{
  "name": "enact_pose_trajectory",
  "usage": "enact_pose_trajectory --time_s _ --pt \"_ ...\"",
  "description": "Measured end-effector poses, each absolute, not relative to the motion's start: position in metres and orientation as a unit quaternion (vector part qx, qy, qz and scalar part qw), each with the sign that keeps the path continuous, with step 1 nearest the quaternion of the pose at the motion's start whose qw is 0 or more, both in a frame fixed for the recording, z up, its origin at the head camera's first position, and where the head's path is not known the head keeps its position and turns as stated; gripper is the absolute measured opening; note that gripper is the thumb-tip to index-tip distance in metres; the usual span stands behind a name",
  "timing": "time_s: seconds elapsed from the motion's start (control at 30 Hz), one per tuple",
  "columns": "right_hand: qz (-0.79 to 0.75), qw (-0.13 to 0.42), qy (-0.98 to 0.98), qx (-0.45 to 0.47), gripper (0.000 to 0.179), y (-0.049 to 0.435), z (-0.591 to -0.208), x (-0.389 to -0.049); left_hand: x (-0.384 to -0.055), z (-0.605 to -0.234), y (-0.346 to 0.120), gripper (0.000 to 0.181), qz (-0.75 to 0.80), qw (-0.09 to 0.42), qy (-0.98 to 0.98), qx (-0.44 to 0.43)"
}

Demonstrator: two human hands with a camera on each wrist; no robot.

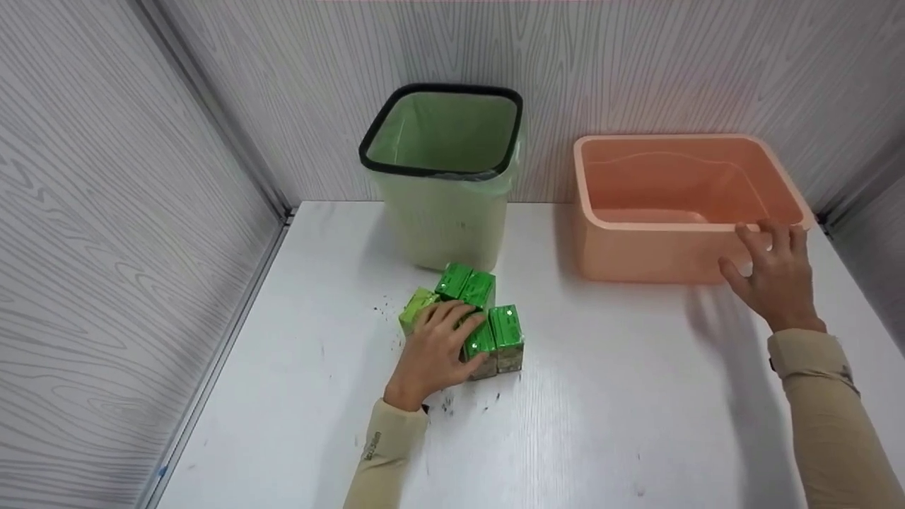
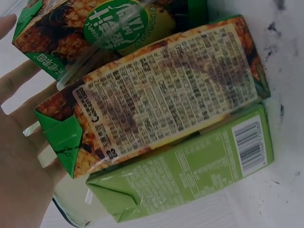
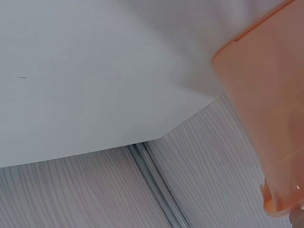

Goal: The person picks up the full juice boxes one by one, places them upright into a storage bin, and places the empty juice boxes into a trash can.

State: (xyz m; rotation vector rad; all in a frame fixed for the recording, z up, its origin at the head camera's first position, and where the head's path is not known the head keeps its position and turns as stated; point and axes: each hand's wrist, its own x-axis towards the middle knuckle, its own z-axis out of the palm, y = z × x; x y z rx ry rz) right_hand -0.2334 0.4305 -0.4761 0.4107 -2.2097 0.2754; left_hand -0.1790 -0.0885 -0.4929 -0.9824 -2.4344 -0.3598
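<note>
From here I can see a bunch of juice boxes standing on the white table, just in front of the bin, with a pale box on the left side. The left hand lies over the top of them. Its fingers are spread and a little bent, touching the tops, but not wrapped round any one box that I can see. The right hand is at the front rim of the tub, near its right corner, with its fingers apart and a bit bent; I can't tell how hard they press. The boxes look like smooth, shiny card (the kind that gets slick when wet). If they are full, each should feel a bit heavy but fine for one hand; if not, very light. The sides look stiff, yet a hard squeeze could push them in. I'd take one by its two flat sides, around the middle, not by the folded top.
</note>
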Motion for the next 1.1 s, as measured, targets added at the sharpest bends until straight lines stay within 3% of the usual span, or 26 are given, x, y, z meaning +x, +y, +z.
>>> enact_pose_trajectory --time_s 0.77,1.1 --pt "0.118 0.425 -0.881 0.169 0.065 0.430 -0.475 -0.237 -0.181 -0.495 -0.083 0.068 -0.090 0.216 -0.901 -0.366" --pt "0.112 0.420 -0.884 0.174 0.066 0.430 -0.473 -0.230 -0.177 -0.484 -0.083 0.063 -0.126 0.227 -0.882 -0.394"
